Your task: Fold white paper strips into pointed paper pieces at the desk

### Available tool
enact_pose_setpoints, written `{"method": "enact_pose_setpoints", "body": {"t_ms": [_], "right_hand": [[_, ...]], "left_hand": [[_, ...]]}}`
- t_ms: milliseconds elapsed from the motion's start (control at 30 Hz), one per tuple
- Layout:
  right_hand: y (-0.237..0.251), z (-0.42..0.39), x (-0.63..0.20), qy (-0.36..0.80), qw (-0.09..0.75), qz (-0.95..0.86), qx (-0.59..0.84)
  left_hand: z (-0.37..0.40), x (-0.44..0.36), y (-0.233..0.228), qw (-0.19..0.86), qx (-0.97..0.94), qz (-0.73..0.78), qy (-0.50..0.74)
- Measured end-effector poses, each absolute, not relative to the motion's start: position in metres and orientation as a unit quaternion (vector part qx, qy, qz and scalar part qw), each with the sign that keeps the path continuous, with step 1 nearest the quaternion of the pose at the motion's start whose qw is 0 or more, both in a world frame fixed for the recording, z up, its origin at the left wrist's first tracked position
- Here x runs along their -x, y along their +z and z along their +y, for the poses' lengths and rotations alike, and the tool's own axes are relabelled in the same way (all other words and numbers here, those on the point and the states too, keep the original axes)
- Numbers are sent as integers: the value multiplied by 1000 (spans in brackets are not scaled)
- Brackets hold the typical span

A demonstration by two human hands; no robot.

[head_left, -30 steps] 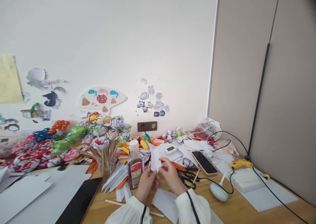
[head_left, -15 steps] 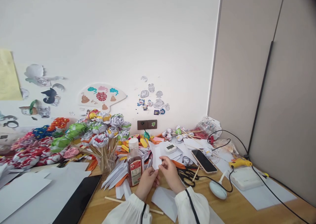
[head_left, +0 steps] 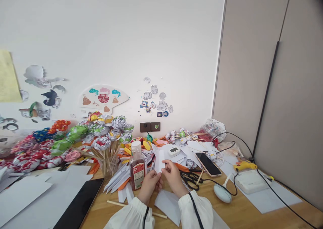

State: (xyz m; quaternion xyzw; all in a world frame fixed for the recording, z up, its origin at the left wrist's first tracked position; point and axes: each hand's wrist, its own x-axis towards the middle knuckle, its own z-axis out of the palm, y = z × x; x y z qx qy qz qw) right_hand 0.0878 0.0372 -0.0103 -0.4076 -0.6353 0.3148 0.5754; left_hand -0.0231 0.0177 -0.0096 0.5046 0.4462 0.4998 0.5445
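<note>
Between my hands stands a narrow strip of white paper [head_left: 159, 160], held upright above the table. My left hand [head_left: 150, 184] pinches its lower end between thumb and fingers. On the right edge, my right hand [head_left: 172, 175] grips the same strip with thumb and forefinger. A bottle [head_left: 137, 168] with a white cap and red label is just left of my left hand. Below my wrists lies a white paper sheet [head_left: 168, 205], partly crossed by a thin wooden stick [head_left: 159, 216]. Black-handled scissors [head_left: 190, 181] rest to the right of my right hand.
Paper flowers on sticks fill a clear container [head_left: 109, 166] at left. A black tablet [head_left: 79, 205] lies at front left. Toward the right are a phone [head_left: 208, 164], a white timer [head_left: 174, 150], a yellow glue gun [head_left: 245, 165] and a black cable [head_left: 285, 198].
Almost nothing differs. Both hands keep their hold on the paper strip, and the view has shifted very slightly.
</note>
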Motion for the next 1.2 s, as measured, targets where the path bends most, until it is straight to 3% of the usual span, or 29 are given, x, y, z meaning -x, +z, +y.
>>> {"method": "enact_pose_setpoints", "body": {"t_ms": [833,1200], "right_hand": [[-11,40,-89,377,581,-618,372],[-13,41,-91,340,548,-663,381]], "left_hand": [[17,23,-11,553,-504,445,492],[19,22,-14,528,-526,485,458]]}}
